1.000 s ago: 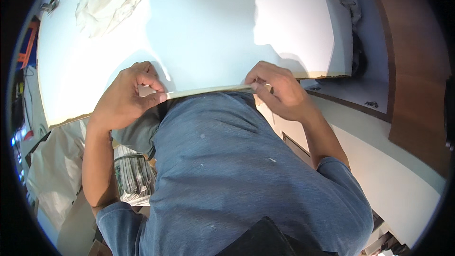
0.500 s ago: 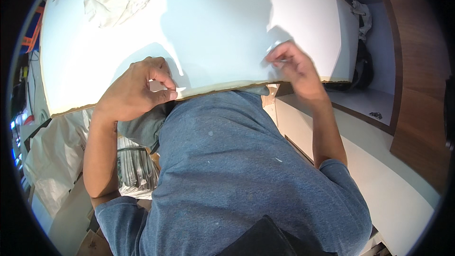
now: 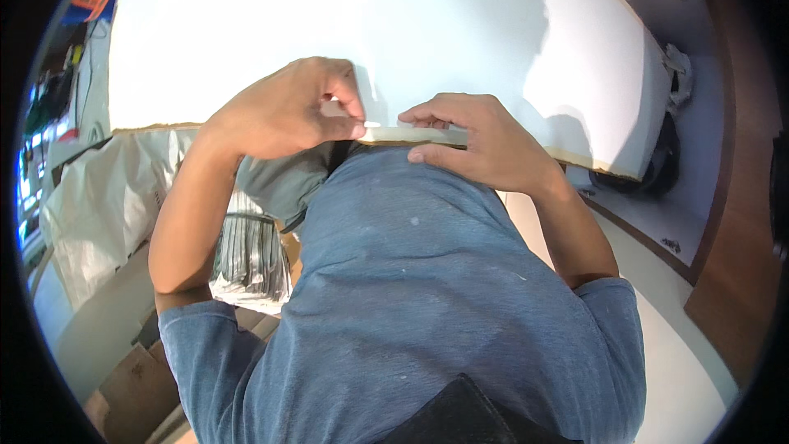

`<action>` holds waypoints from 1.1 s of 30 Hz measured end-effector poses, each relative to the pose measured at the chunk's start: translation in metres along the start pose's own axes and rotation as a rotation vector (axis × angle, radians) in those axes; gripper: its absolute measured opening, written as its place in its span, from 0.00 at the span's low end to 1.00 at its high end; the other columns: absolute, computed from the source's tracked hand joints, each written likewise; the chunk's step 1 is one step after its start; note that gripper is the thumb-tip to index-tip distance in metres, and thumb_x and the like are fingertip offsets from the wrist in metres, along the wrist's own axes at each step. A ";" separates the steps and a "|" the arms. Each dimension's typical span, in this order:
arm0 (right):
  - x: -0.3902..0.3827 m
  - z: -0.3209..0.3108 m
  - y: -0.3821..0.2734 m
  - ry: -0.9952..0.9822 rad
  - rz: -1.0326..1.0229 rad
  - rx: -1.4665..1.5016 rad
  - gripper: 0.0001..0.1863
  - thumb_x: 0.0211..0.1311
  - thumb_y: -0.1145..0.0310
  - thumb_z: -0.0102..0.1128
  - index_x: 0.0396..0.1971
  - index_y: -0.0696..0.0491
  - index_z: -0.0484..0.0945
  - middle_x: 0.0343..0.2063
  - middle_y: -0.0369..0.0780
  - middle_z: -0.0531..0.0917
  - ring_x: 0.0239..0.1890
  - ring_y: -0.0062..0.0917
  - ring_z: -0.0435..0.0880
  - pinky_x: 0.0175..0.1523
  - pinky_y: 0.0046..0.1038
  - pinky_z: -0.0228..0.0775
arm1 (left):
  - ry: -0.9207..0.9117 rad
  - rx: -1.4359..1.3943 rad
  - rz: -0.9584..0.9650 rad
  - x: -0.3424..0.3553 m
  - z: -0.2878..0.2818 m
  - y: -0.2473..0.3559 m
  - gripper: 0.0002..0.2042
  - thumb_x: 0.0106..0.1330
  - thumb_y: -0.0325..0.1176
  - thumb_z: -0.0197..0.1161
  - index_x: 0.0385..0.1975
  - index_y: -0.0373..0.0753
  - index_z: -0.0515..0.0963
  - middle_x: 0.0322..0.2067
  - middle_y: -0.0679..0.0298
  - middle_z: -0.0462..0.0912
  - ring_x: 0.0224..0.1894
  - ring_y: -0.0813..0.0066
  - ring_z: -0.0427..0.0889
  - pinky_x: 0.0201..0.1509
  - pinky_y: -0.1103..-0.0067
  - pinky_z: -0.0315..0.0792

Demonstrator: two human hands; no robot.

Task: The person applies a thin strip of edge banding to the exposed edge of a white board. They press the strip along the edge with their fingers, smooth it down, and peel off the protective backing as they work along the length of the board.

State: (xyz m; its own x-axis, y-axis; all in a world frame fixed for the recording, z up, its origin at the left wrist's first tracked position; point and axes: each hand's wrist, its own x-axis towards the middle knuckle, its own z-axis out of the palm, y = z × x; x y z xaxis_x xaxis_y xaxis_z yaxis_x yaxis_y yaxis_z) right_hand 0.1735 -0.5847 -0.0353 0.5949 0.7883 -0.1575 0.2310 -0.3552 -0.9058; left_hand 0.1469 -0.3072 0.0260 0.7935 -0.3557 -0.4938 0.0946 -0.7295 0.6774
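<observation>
A large white board point(image 3: 238, 16), edged in pale tan, spans the upper view in front of my body. My left hand point(image 3: 292, 111) is closed at its near edge, thumb and index finger pinching a narrow pale strip point(image 3: 393, 136) that runs along that edge. Close to its right, my right hand point(image 3: 477, 136) has its fingers apart, fingertips over the edge and thumb just below it against my blue shirt. A small white bit shows at my left fingertips, too small to make out.
To the right stands a cabinet point(image 3: 715, 197) with a pale interior holding dark items and crumpled material. At the left lie a white plastic sheet point(image 3: 99, 210), a stack of thin silvery sheets point(image 3: 251, 251) and brown cardboard point(image 3: 131, 390). Orange and blue items sit at the upper left.
My right hand was pinched at the edge, lifted blurred with something shiny, then came down beside my left. My left hand has moved up and rightward in view. The crumpled cloth atop the board is no longer visible.
</observation>
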 end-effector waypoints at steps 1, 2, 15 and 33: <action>0.007 0.002 -0.006 -0.037 0.017 0.007 0.18 0.64 0.62 0.76 0.49 0.57 0.90 0.39 0.43 0.91 0.41 0.26 0.87 0.52 0.31 0.80 | 0.009 0.014 0.027 0.001 0.001 -0.004 0.07 0.64 0.34 0.76 0.34 0.38 0.90 0.39 0.59 0.86 0.47 0.61 0.84 0.57 0.67 0.73; 0.010 0.004 -0.010 -0.026 0.080 0.026 0.16 0.65 0.62 0.75 0.46 0.57 0.90 0.36 0.43 0.91 0.39 0.27 0.88 0.50 0.32 0.79 | 0.017 0.028 0.055 0.001 0.004 -0.009 0.07 0.64 0.34 0.76 0.34 0.38 0.91 0.38 0.59 0.86 0.47 0.61 0.84 0.58 0.67 0.74; 0.015 0.006 -0.021 -0.019 0.291 0.030 0.14 0.64 0.60 0.74 0.32 0.56 0.90 0.21 0.36 0.83 0.24 0.19 0.77 0.34 0.25 0.69 | 0.439 0.113 0.090 0.007 -0.010 -0.022 0.21 0.65 0.48 0.76 0.49 0.38 0.92 0.33 0.56 0.89 0.34 0.63 0.86 0.41 0.70 0.78; 0.022 0.021 -0.034 0.041 0.485 -0.129 0.15 0.64 0.60 0.76 0.30 0.60 0.89 0.18 0.39 0.83 0.21 0.21 0.78 0.30 0.27 0.69 | 1.280 0.502 -0.133 -0.107 0.075 -0.129 0.13 0.69 0.34 0.75 0.52 0.52 0.93 0.61 0.61 0.83 0.59 0.61 0.79 0.66 0.66 0.73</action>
State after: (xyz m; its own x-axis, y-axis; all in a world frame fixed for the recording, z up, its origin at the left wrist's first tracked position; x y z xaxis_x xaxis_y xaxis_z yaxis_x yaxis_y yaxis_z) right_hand 0.1630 -0.5446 -0.0166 0.6866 0.4976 -0.5301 0.0126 -0.7371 -0.6756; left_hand 0.0045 -0.2193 -0.0496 0.8158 0.3129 0.4864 0.2047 -0.9428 0.2631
